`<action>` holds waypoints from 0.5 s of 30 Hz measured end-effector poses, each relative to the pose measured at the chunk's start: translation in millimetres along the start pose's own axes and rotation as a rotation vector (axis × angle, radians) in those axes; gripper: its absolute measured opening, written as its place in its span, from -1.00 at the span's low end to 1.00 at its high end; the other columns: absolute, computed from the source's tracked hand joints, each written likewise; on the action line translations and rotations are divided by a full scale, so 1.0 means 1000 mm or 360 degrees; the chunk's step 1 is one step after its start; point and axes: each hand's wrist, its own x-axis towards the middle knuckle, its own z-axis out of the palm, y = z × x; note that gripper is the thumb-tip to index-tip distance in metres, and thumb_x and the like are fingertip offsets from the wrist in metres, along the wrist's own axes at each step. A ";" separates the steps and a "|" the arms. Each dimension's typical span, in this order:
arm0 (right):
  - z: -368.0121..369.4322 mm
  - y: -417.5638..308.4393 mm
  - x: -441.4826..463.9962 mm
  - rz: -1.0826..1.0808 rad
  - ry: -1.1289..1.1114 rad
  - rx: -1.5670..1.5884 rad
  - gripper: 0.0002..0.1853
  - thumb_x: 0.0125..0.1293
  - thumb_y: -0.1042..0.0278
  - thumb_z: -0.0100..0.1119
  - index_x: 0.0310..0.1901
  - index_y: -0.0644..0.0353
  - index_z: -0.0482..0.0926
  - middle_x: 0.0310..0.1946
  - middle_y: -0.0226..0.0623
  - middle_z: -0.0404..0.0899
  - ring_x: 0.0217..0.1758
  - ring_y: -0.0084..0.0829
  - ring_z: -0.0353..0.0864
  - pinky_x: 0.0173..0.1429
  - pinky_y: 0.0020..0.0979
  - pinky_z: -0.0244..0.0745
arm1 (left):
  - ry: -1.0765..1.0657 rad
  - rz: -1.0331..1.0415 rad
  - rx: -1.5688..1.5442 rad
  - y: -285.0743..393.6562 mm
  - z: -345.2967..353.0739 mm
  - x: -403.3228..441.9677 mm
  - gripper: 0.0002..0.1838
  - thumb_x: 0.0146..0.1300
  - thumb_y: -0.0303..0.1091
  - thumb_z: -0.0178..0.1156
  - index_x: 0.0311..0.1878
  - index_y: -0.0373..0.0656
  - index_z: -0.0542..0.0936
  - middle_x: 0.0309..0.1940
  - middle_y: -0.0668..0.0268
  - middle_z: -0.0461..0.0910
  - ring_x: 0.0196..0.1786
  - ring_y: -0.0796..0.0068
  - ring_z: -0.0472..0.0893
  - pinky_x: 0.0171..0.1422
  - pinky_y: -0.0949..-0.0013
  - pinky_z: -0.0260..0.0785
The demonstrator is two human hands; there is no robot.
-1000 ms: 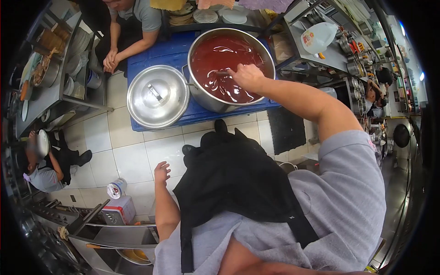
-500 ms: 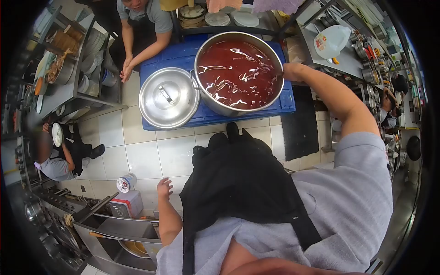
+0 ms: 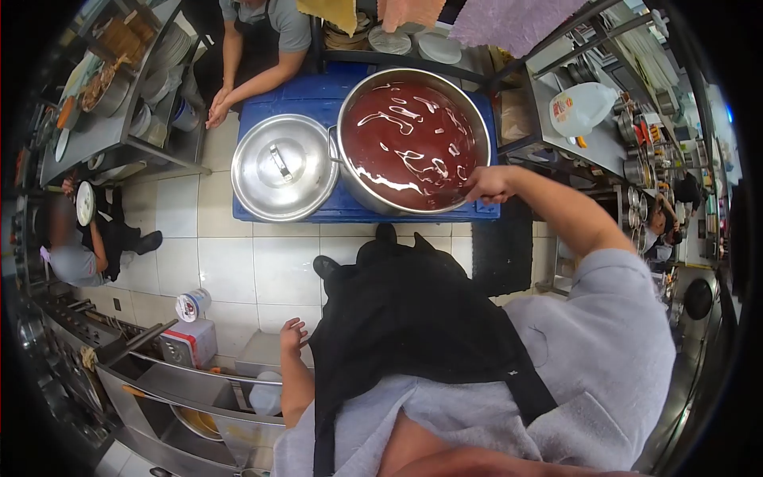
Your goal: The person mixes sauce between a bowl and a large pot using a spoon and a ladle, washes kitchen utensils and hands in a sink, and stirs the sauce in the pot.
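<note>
Pale tiled floor (image 3: 226, 270), black mat (image 3: 502, 253), grey metal tables (image 3: 99, 141) at left and right.

The person's right arm (image 3: 568, 211) is extended forward and out to the right, elbow slightly bent, forearm angled inward; the right hand (image 3: 490, 185) is closed, its fingers curled in a grip. The left arm (image 3: 297, 385) is low at the side, left hand (image 3: 293, 334) free, fingers loosely bent and parted.
</note>
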 end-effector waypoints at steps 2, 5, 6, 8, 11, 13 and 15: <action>0.014 -0.004 0.013 -0.0204 0.0065 0.0146 -0.54 0.33 0.36 0.22 0.25 0.17 0.46 -0.67 -0.41 0.38 -0.81 -0.65 0.17 -0.73 -0.50 0.02 | 0.0009 -0.0044 -0.0039 -0.003 0.001 0.010 -0.52 0.31 -0.50 -0.10 0.28 0.05 0.45 0.14 0.32 0.61 -0.05 0.33 0.59 0.05 -0.06 0.40; 0.016 0.006 0.012 -0.0388 0.0127 0.0271 -0.55 0.33 0.42 0.18 0.26 0.20 0.48 -0.66 -0.45 0.35 -0.80 -0.67 0.14 -0.71 -0.52 0.02 | 0.0107 -0.0057 -0.0040 0.030 -0.001 -0.015 -0.54 0.29 -0.51 -0.04 0.25 0.07 0.48 0.13 0.36 0.62 -0.08 0.35 0.60 0.00 0.01 0.40; 0.013 0.013 0.006 -0.0499 0.0113 0.0339 -0.55 0.33 0.44 0.17 0.27 0.20 0.48 -0.66 -0.47 0.33 -0.79 -0.68 0.14 -0.71 -0.53 0.01 | 0.0132 -0.0019 -0.0025 0.039 -0.004 -0.016 -0.53 0.28 -0.54 -0.02 0.23 0.09 0.49 0.13 0.39 0.61 -0.09 0.37 0.60 -0.04 0.07 0.39; 0.009 0.024 -0.022 -0.0493 0.0115 0.0428 -0.54 0.34 0.46 0.15 0.29 0.20 0.48 -0.65 -0.49 0.31 -0.77 -0.70 0.11 -0.71 -0.56 -0.01 | 0.0154 -0.0002 0.0002 0.052 -0.013 -0.015 -0.54 0.29 -0.52 -0.02 0.23 0.08 0.49 0.14 0.39 0.61 -0.08 0.37 0.60 -0.05 0.09 0.40; 0.005 0.040 -0.054 -0.0617 0.0210 0.0449 -0.56 0.35 0.45 0.14 0.27 0.22 0.48 -0.61 -0.50 0.30 -0.73 -0.72 0.12 -0.71 -0.58 -0.03 | 0.0210 0.0034 0.0052 0.074 -0.016 -0.019 -0.57 0.31 -0.49 -0.01 0.22 0.08 0.49 0.14 0.41 0.61 -0.07 0.39 0.60 -0.05 0.11 0.40; 0.005 0.053 -0.067 -0.0639 0.0290 0.0548 -0.55 0.38 0.41 0.13 0.30 0.17 0.46 -0.62 -0.49 0.29 -0.78 -0.72 0.09 -0.74 -0.57 -0.02 | 0.0207 0.0051 0.0110 0.087 -0.018 -0.014 -0.61 0.33 -0.43 0.02 0.21 0.09 0.50 0.12 0.43 0.61 -0.09 0.42 0.60 -0.05 0.10 0.40; 0.009 0.060 -0.088 -0.0676 0.0348 0.0588 -0.54 0.37 0.42 0.14 0.30 0.21 0.45 -0.58 -0.51 0.30 -0.72 -0.73 0.11 -0.72 -0.60 -0.03 | 0.0176 0.0064 0.0148 0.095 -0.017 -0.008 -0.61 0.33 -0.43 0.02 0.20 0.09 0.51 0.11 0.43 0.61 -0.10 0.43 0.60 -0.05 0.11 0.40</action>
